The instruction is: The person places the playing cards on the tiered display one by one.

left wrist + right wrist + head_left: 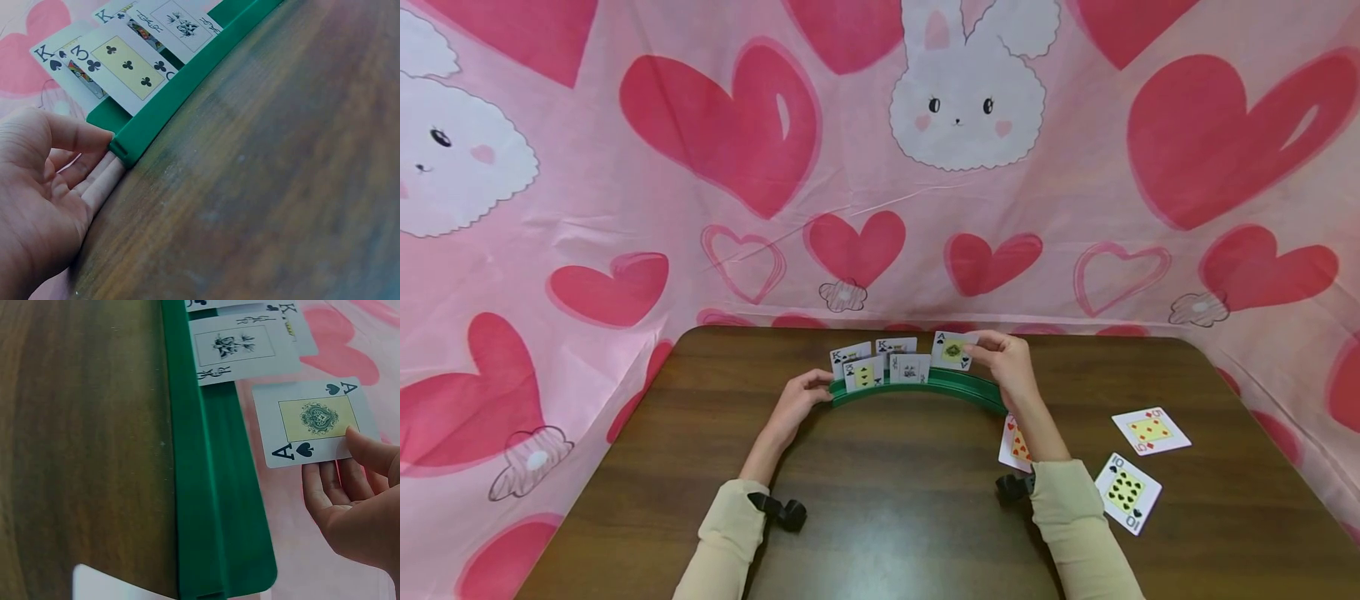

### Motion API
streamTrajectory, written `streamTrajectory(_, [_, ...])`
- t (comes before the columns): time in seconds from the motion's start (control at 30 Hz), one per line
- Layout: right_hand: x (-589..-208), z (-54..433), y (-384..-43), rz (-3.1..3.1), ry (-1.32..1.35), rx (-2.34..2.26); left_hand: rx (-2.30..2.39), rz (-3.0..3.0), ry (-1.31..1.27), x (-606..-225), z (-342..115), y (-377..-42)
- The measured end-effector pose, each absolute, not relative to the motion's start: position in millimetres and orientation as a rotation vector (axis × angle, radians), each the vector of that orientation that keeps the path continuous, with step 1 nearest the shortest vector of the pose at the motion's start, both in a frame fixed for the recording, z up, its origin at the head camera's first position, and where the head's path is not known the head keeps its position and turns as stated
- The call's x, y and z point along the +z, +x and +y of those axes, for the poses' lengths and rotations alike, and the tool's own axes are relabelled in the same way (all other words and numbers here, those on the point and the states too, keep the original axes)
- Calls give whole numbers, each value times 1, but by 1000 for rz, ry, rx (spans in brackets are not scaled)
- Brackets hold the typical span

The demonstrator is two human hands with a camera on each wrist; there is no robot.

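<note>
A curved green card holder [958,383] stands toward the back of the table. At its left end, my left hand [801,397] pinches the tip between thumb and fingers, as the left wrist view shows. Two kings, of spades [53,55] and of clubs [895,343], stand in the rear row. Before them are the three of clubs [125,69] and a joker [240,347]. My right hand [1006,365] grips the ace of spades [319,422] by one edge, thumb on its face. This card is upright behind the holder's right part, right of the joker.
A red-suited card [1013,446] lies on the table, partly under my right forearm in the head view. Farther right lie the five of diamonds [1150,430] and the ten of spades [1126,493]. A pink cloth [865,183] with hearts and rabbits hangs behind the brown table [880,500].
</note>
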State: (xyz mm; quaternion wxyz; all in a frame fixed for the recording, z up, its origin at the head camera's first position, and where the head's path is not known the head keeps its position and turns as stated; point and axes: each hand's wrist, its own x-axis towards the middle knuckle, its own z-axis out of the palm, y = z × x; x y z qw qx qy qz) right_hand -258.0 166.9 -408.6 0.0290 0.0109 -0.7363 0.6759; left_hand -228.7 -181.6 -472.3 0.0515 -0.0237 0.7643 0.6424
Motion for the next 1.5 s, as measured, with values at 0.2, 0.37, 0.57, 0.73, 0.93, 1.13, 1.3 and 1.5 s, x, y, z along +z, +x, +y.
streamTrajectory(0.2, [-413, 166, -258, -2294, 27, 2082, 1962, 2329, -67, -475, -182, -228])
streamTrajectory(0.37, [-416, 165, -258, -2290, 24, 2091, 1958, 2325, -83, -474, -182, -227])
streamTrajectory(0.57, [-417, 162, -258, -2270, 26, 2107, 1941, 2320, -72, -460, -180, -221])
streamTrajectory(0.73, [-419, 159, -259, -2271, 45, 2096, 1922, 2323, -55, -436, -175, -208])
streamTrajectory(0.93, [-419, 156, -259, -2273, 50, 2096, 1932, 2318, -45, -432, -174, -205])
streamTrajectory(1.13, [-416, 156, -257, -2273, 33, 2086, 1941, 2316, -44, -434, -175, -207])
streamTrajectory(1.3, [-414, 155, -256, -2276, 56, 2081, 1936, 2324, -47, -434, -175, -207])
streamTrajectory(1.5, [-418, 153, -258, -2286, 52, 2085, 1932, 2328, -50, -433, -174, -206])
